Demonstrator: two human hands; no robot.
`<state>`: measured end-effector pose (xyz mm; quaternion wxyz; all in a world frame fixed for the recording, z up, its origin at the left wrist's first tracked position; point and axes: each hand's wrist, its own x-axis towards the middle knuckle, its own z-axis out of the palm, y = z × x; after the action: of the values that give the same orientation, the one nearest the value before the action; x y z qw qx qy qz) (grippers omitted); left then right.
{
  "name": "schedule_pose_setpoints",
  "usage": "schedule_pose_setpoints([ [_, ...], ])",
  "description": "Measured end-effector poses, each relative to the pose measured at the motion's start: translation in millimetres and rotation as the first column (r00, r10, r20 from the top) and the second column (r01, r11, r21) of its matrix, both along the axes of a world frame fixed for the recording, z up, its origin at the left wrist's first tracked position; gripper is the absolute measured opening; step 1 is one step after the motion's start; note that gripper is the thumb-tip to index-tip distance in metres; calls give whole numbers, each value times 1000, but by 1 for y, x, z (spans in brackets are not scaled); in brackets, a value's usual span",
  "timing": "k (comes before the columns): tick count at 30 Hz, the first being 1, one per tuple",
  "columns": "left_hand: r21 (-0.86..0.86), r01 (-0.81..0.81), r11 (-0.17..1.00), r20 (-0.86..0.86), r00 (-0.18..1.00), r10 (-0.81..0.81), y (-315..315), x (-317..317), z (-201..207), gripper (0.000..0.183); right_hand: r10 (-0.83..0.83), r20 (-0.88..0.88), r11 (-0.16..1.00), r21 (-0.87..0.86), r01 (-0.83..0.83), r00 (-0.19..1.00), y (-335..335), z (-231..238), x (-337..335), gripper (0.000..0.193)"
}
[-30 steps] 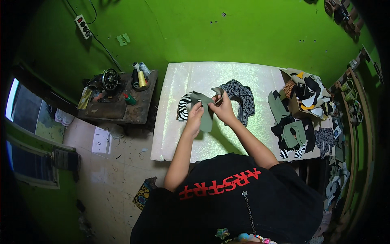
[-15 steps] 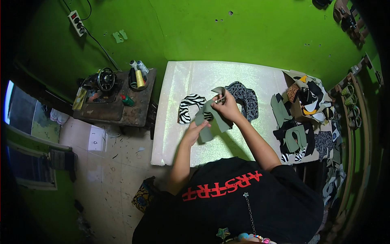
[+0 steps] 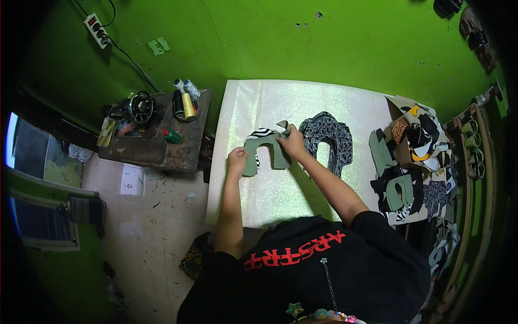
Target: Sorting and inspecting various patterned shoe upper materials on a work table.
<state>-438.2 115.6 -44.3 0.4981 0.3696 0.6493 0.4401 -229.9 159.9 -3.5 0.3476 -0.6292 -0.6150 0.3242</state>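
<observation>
A grey-green, U-shaped cut piece of sheet material [image 3: 263, 141] lies over a zebra-striped piece [image 3: 261, 133], whose stripes show along the top and inside the opening. My left hand [image 3: 237, 162] is closed on the outer edge of the green piece's left leg. At its upper right, my right hand [image 3: 292, 143] pinches the same piece, and a small green flap sticks up beyond the fingers. Just right of that hand sits a stack of black-and-grey patterned U-shaped pieces [image 3: 337, 137].
The work table [image 3: 259, 202] has a shiny pale cover. Cut scraps and a cardboard box [image 3: 402, 154] crowd its right end. To the left stands a sewing machine [image 3: 141, 108] on a wooden table with thread cones [image 3: 188, 107] and a green bottle [image 3: 171, 136].
Both hands have moved left with the green piece, which was lifted and bent. It now lies flatter over the zebra-striped piece, and the patterned stack is less covered.
</observation>
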Motion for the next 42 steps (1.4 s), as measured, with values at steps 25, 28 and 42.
schedule_pose_setpoints([
  [25,206,243,948,-148,965,-215,2,61,40,29,211,130,975,44,-218,969,-14,1,-23,47],
  [28,255,94,962,-30,996,-90,0,64,53,26,260,12,964,58,-261,965,-23,1,-29,42],
  [42,188,108,976,-25,994,-106,17,19,32,20,259,-57,964,-48,-261,964,11,-2,-11,23],
])
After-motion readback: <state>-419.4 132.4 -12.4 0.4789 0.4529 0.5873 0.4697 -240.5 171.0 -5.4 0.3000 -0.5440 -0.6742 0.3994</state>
